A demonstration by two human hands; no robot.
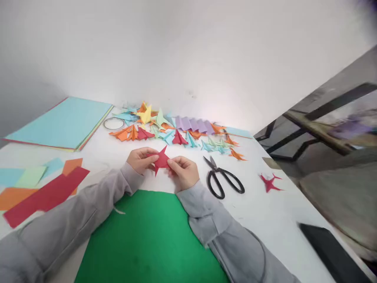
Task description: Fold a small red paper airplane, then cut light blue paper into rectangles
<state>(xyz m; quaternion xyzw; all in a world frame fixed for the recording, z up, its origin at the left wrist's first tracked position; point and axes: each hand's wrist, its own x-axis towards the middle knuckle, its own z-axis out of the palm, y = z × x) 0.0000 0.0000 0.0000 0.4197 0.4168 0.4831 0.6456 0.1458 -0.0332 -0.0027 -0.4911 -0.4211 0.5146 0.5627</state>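
Observation:
Between my two hands is a red folded paper piece [161, 160] with pointed tips, held up a little beyond the green sheet [153, 236]. My left hand [141, 159] pinches its left side between thumb and fingers. On the right side, my right hand [184, 171] grips it near the lower edge. The fingertips behind the paper are partly hidden. Black-handled scissors [219, 177] lie with their blades apart, to the right of my right hand. Farther right rests another red folded paper shape [269, 182] with several points.
Several folded paper shapes [145, 115] in many colours line the wall side, beside purple pleated paper [194, 125]. A tape roll [113, 123] lies by a stack of coloured sheets [64, 122]. Red paper strips [47, 196] are at left. A black flat object [332, 251] sits near the right edge.

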